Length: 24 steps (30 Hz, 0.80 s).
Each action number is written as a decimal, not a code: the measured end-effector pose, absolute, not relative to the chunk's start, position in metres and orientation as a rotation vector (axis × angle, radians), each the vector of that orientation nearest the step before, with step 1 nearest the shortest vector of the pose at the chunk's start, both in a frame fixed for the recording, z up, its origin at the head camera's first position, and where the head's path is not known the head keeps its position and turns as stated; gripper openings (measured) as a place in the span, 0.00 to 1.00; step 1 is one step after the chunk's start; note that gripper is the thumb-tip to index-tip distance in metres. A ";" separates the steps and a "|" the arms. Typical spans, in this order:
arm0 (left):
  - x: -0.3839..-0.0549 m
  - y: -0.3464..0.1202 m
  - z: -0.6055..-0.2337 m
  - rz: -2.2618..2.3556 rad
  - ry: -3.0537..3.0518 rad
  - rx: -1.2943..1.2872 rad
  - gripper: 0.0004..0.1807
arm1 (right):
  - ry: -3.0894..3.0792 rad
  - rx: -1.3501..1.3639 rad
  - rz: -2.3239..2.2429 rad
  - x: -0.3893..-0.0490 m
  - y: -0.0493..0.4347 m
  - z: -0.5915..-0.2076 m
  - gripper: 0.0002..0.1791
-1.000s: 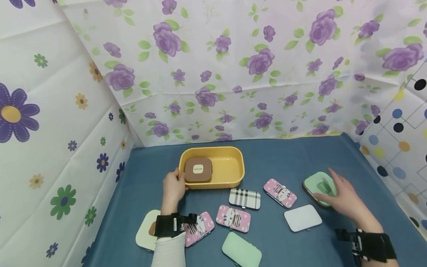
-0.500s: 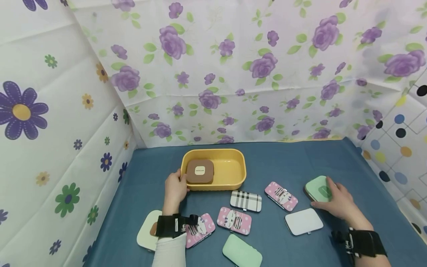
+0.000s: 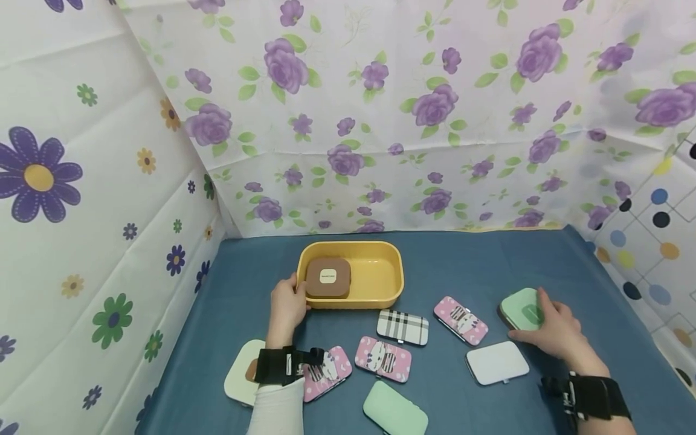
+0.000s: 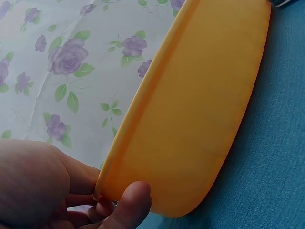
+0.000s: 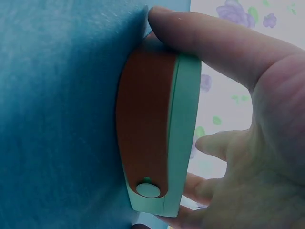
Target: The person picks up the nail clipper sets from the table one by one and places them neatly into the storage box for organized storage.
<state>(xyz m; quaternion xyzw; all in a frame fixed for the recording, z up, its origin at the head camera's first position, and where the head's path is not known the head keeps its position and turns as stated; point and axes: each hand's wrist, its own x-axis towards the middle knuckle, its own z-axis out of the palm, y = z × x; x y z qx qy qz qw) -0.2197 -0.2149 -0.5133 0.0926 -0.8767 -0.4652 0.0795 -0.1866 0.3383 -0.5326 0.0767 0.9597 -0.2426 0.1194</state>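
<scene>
My left hand (image 3: 288, 304) pinches the left front corner of a yellow plastic tray (image 3: 383, 298), thumb outside the wall in the left wrist view. Inside the tray's left half lies a brown square manicure case (image 3: 337, 290) with a pale label. Over on the right, my right hand (image 3: 560, 331) grips a mint-green case (image 3: 519, 307) resting on the cloth. The right wrist view shows its brown strap (image 5: 145, 114) with a round snap, the thumb (image 5: 186, 28) against one end and fingers around the far side. Part of its lid is hidden by that hand.
Several small cases lie on the blue cloth (image 3: 462, 260): a plaid one (image 3: 403, 327), pink rabbit ones (image 3: 461, 320), a white one (image 3: 497, 362), a pale green one (image 3: 395, 409). A cream case (image 3: 239, 374) sits partly under the left wrist. Floral sheets (image 3: 380, 121) stand behind.
My right hand, spread over the mint-green case a second ago, has come down and closed its thumb and fingers on the edges. The left hand still holds the tray. The head view shifted slightly.
</scene>
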 end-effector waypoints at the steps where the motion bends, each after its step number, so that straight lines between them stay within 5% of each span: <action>1: -0.220 -0.215 -0.514 -1.394 -2.622 0.276 0.20 | 2.805 0.228 -0.709 -0.186 0.338 -0.532 0.80; 24: -0.219 -0.214 -0.513 -1.405 -2.621 0.299 0.23 | 2.835 0.205 -0.664 -0.190 0.327 -0.530 0.76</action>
